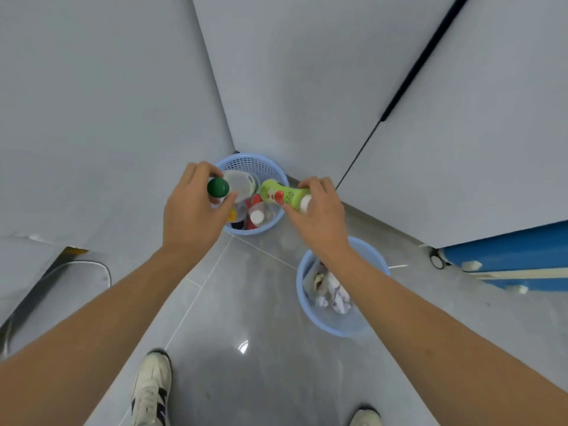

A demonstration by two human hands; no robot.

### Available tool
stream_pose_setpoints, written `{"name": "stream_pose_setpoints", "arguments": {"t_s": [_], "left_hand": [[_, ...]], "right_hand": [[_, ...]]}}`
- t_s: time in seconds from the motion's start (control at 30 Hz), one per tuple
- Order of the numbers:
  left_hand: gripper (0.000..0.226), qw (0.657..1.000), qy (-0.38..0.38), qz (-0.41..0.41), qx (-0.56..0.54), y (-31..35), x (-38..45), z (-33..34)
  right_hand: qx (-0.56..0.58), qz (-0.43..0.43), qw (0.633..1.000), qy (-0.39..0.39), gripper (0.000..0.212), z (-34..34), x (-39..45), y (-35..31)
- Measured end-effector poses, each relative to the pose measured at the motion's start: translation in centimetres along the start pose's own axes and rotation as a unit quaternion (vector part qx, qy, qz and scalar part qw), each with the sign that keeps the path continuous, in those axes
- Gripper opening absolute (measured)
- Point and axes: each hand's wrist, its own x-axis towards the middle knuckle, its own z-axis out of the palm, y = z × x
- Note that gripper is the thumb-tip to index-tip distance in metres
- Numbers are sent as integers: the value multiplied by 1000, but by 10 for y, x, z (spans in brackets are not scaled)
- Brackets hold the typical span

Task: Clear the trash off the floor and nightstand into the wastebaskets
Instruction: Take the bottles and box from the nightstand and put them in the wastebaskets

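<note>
Just above the middle of the frame, both hands hold bottles over a blue wastebasket (278,172) that stands in the corner where two pale walls meet. The left hand (192,216) curls its fingers and thumb around the neck of a clear bottle (242,182) with a dark green cap (218,187) — the cap points toward the camera and the see-through body tilts away over the basket's latticed rim. The right hand (319,216) grips a lime-green bottle (281,193) by its white-capped end; the bottle lies almost level, with a red picture on its label and its base reaching left over the basket. Inside that basket lie more bottles, one with a white cap and red label (256,218).

A second blue wastebasket (310,305) stands at lower right of centre on the grey tiled floor (246,302), partly hidden by the right forearm — it holds crumpled white paper (333,293). A white sneaker (152,388) shows at the bottom edge, and a blue box (507,256) at the right edge.
</note>
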Motion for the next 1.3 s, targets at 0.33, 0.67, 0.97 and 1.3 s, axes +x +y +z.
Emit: {"name": "stream_pose_setpoints", "arguments": {"t_s": [0.33, 0.67, 0.97, 1.3], "left_hand": [[44, 987, -147, 2, 70, -93, 73, 61], [45, 987, -142, -23, 67, -75, 57, -15], [36, 990, -63, -110, 59, 12, -17, -182], [31, 948, 88, -296, 78, -16, -181, -412]], "right_hand": [[-62, 44, 995, -68, 52, 111, 63, 13], [-47, -6, 994, -96, 36, 77, 42, -68], [-89, -176, 967, -163, 20, -39, -17, -231], [-66, -376, 884, -272, 26, -50, -127, -458]]}}
